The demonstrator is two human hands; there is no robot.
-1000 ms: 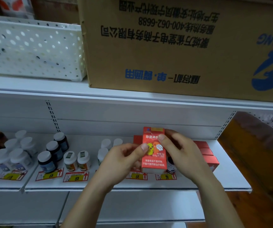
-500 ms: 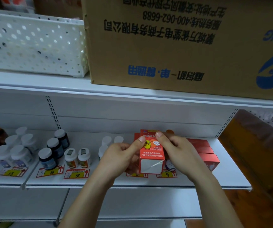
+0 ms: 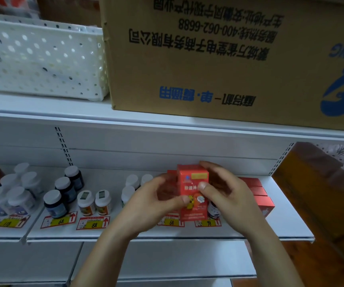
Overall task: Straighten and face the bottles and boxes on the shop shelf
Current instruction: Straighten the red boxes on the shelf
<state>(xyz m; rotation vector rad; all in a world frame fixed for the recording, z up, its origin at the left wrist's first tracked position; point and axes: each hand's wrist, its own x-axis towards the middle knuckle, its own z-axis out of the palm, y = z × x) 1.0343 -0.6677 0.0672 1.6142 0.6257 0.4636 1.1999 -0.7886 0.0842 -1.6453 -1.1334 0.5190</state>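
A red box (image 3: pixel 193 183) with a yellow cartoon figure stands upright near the front of the white shelf (image 3: pixel 167 235), its printed face toward me. My left hand (image 3: pixel 152 206) holds its left side, thumb on the front face. My right hand (image 3: pixel 227 191) grips its right side, fingers curled over the top back edge and thumb on the front. More red boxes (image 3: pixel 258 193) lie in a row behind my right hand. A small dark bottle (image 3: pixel 213 210) stands partly hidden beside the box.
White-capped bottles (image 3: pixel 93 200), dark bottles (image 3: pixel 56 204) and pale bottles (image 3: pixel 11 193) stand to the left above price tags (image 3: pixel 93 223). A big cardboard carton (image 3: pixel 229 59) and a white perforated basket (image 3: pixel 42 59) sit on the shelf above. A wooden surface (image 3: pixel 322 193) borders the right.
The red box was tipped with its white bottom toward me, then brought upright lower on the shelf. Both hands stayed on it and moved down with it.
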